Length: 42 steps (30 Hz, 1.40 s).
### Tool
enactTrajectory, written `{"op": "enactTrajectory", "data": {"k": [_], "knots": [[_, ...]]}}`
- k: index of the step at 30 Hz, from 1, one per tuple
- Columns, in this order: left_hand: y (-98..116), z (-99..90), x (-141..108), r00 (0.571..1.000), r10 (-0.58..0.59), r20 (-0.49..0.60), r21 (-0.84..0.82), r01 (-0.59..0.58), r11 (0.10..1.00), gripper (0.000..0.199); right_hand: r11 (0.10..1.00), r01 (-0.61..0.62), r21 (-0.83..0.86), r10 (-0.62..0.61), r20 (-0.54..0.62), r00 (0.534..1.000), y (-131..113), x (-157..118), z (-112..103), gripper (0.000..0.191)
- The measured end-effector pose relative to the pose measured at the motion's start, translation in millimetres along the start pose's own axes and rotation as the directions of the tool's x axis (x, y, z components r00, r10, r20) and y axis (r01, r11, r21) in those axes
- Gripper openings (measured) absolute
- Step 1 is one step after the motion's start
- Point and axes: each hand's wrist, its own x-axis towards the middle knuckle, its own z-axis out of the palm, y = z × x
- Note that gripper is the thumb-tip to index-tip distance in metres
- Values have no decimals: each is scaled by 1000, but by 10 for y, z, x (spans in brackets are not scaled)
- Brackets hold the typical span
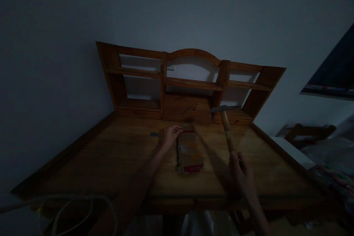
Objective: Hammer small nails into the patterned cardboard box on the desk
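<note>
My right hand (240, 167) is wrapped round the lower wooden handle of a hammer (227, 129). The hammer is raised, its long, thin dark metal head uppermost. My left hand (170, 134) is closed in a pinch at the upper left corner of a flat, brown speckled slab (190, 149) with orange patches and red bands at both ends. Whatever is between those fingertips is too small and dark to make out. The slab lies on the wooden desk (132, 151), its left edge looking ragged.
A wooden shelf unit (193, 84) with compartments stands along the back of the desk, against the wall. A small grey strip (155, 134) lies left of my left hand. Pale cable (80, 197) loops at the front left. A chair back (309, 132) is at the right.
</note>
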Motion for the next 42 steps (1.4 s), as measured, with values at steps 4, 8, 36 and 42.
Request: {"op": "enactTrajectory", "data": {"k": [4, 8, 36, 42], "knots": [[-91, 20, 18, 1000, -12, 4, -44, 12, 999, 17, 981, 107, -163, -94, 89, 992, -1, 41, 31, 42], [-106, 34, 17, 999, 27, 23, -50, -26, 998, 18, 967, 148, -208, -122, 133, 984, -37, 4, 137, 42], [106, 38, -29, 988, -154, -18, -23, 154, 988, 16, 554, 415, -722, -309, 285, 907, -557, 196, 228, 48], [165, -13, -57, 989, -148, -8, 126, 148, 981, 15, 566, 394, -725, -238, 313, 919, -536, 155, 253, 48]]}}
